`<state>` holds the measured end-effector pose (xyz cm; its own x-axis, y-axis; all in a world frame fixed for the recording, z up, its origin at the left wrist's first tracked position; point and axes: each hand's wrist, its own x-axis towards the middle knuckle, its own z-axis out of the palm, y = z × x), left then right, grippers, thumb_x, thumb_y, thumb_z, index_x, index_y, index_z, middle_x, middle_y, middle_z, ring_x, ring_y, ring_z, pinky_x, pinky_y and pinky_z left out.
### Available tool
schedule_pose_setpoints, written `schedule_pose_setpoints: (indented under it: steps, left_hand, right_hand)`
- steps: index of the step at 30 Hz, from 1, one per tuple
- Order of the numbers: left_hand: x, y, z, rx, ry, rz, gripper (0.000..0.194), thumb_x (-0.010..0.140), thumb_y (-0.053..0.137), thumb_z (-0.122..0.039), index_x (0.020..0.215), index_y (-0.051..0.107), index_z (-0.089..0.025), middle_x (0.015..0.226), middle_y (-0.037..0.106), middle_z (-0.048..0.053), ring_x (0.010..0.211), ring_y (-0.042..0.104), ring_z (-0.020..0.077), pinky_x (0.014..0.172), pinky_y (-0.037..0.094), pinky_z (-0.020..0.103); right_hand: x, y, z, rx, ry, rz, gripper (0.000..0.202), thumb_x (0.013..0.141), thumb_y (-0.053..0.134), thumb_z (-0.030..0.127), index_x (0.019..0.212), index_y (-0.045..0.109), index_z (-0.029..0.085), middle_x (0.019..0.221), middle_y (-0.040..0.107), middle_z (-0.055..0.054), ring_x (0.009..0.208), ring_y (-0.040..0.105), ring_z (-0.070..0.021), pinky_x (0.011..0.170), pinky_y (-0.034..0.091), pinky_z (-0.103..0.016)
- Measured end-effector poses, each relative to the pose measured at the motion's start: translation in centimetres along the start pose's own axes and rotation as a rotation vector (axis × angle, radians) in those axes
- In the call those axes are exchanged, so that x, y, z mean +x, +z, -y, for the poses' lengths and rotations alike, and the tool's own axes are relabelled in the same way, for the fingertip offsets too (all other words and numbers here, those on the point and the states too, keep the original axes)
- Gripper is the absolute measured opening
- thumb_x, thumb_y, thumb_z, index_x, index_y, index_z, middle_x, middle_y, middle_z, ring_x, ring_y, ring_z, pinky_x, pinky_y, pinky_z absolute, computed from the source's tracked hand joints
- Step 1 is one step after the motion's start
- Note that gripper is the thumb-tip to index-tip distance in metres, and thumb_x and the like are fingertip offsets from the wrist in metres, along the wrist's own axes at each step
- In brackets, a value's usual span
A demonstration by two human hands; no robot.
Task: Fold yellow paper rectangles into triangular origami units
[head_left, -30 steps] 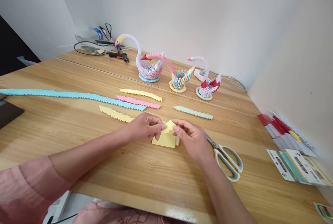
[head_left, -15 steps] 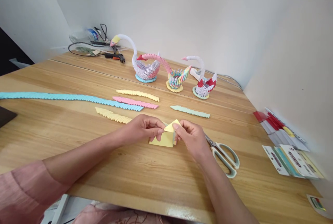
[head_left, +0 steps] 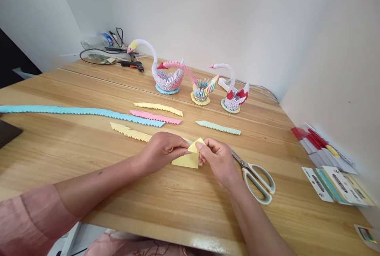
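Between my two hands is a small folded piece of yellow paper [head_left: 196, 145], shaped like a triangle. My left hand [head_left: 162, 151] pinches its left corner between thumb and fingers. On the right side, my right hand [head_left: 215, 157] grips it with the thumb pressed on its face. Just below the fold, yellow paper [head_left: 185, 161] rests on the table, partly covered by my fingers. Scissors [head_left: 258, 178] with pale handles lie right of my right hand. A strip of interlocked yellow paper pieces [head_left: 129, 132] runs partly behind my left hand.
Three folded-paper swans [head_left: 169, 79] stand at the back. Blue [head_left: 74, 111], pink [head_left: 157, 117], yellow [head_left: 160, 107] and green [head_left: 218, 127] paper strips lie across the middle. Packs of coloured paper [head_left: 335, 184] are at the right; a glue gun [head_left: 133, 65] and a bottle [head_left: 97, 41] sit back left.
My left fingers have closed onto the left corner of the yellow triangle, with thumb and fingertips now together. My right hand keeps its grip. The whole view has shifted slightly.
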<state>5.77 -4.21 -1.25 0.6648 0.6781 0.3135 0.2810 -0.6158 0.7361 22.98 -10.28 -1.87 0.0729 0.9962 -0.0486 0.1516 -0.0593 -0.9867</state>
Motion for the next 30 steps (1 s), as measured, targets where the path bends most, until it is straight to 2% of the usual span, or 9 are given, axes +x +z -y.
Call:
schedule_pose_setpoints:
  steps: [4, 8, 17, 22, 26, 30]
  left_hand:
    - [-0.06, -0.01, 0.1, -0.037, -0.028, 0.007, 0.021, 0.081, 0.058, -0.032, 0.072, 0.07, -0.017, 0.058, 0.06, 0.001, 0.054, 0.049, 0.0108, 0.054, 0.035, 0.02]
    - [-0.17, 0.21, 0.28, -0.164, -0.131, 0.031, 0.02, 0.08, 0.059, -0.032, 0.08, 0.071, -0.016, 0.06, 0.061, 0.0, 0.054, 0.049, 0.0102, 0.052, 0.036, 0.019]
    - [0.01, 0.41, 0.08, -0.501, -0.35, 0.168, 0.022, 0.076, 0.061, -0.032, 0.084, 0.067, -0.013, 0.062, 0.059, 0.0, 0.052, 0.045, 0.0079, 0.048, 0.036, 0.018]
    - [0.13, 0.1, 0.15, -0.484, -0.341, 0.167, 0.03, 0.081, 0.054, -0.034, 0.063, 0.061, -0.012, 0.058, 0.056, 0.0, 0.051, 0.045, 0.0072, 0.048, 0.035, 0.018]
    - [0.09, 0.03, 0.11, -0.451, -0.33, 0.197, 0.03, 0.081, 0.052, -0.034, 0.061, 0.06, -0.012, 0.058, 0.055, 0.0, 0.051, 0.045, 0.0076, 0.049, 0.035, 0.019]
    - [0.02, -0.13, 0.28, -0.428, -0.317, 0.228, 0.033, 0.082, 0.052, -0.037, 0.063, 0.062, -0.013, 0.052, 0.051, -0.001, 0.049, 0.043, 0.0075, 0.048, 0.034, 0.018]
  right_hand:
    - [-0.1, 0.02, 0.13, -0.029, -0.007, -0.012, 0.034, 0.081, 0.056, 0.039, 0.055, 0.046, 0.019, 0.051, 0.048, 0.003, 0.048, 0.044, -0.0098, 0.049, 0.036, -0.023]
    - [-0.19, 0.09, 0.33, -0.077, -0.03, -0.046, 0.034, 0.08, 0.056, 0.039, 0.055, 0.046, 0.019, 0.051, 0.048, 0.004, 0.048, 0.043, -0.0097, 0.048, 0.034, -0.023]
    - [-0.12, 0.15, -0.31, -0.109, -0.085, -0.122, 0.031, 0.08, 0.056, 0.039, 0.058, 0.047, 0.019, 0.051, 0.05, 0.003, 0.048, 0.045, -0.0112, 0.047, 0.034, -0.024]
    - [-0.17, 0.14, -0.27, -0.144, -0.097, -0.094, 0.031, 0.081, 0.056, 0.038, 0.058, 0.048, 0.019, 0.051, 0.048, 0.004, 0.047, 0.044, -0.0103, 0.046, 0.033, -0.023]
    - [-0.12, -0.03, -0.02, -0.123, -0.074, 0.023, 0.029, 0.081, 0.057, 0.038, 0.061, 0.053, 0.018, 0.056, 0.052, 0.003, 0.05, 0.045, -0.0101, 0.049, 0.035, -0.023]
    - [-0.09, -0.19, 0.02, -0.149, -0.066, 0.017, 0.03, 0.081, 0.057, 0.037, 0.058, 0.053, 0.018, 0.053, 0.052, 0.003, 0.049, 0.045, -0.0098, 0.049, 0.035, -0.023]
